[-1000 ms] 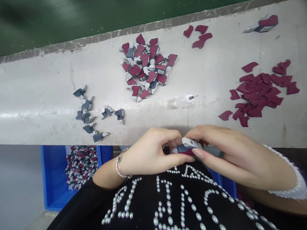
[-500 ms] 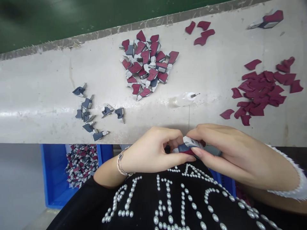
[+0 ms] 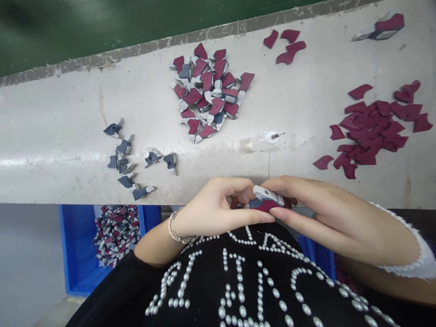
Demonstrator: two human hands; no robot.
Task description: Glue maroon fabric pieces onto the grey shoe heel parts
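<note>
Between my two hands is a small plastic part (image 3: 267,200), light grey on top, dark blue in the middle and maroon on its near side. My left hand (image 3: 221,204) grips its left end, with the thumb along the maroon face. From the right, my right hand (image 3: 313,213) pinches it, thumb tip on the maroon face and fingers behind. Just beyond the hands lies a clear bottle with a needle tip (image 3: 265,140). Loose maroon pieces (image 3: 371,131) are heaped to the right. A pile of maroon-faced parts (image 3: 207,93) sits further back.
Several blue-grey parts without maroon faces (image 3: 126,163) lie at the left of the worktable (image 3: 54,136). A blue bin (image 3: 76,254) of parts stands below the front edge. One larger assembled piece (image 3: 386,28) rests at the back right, near a few maroon pieces (image 3: 291,50).
The part has been raised and tilted slightly between my hands, showing more of its grey top and maroon face. Both hands have shifted a little; the things on the table stay put.
</note>
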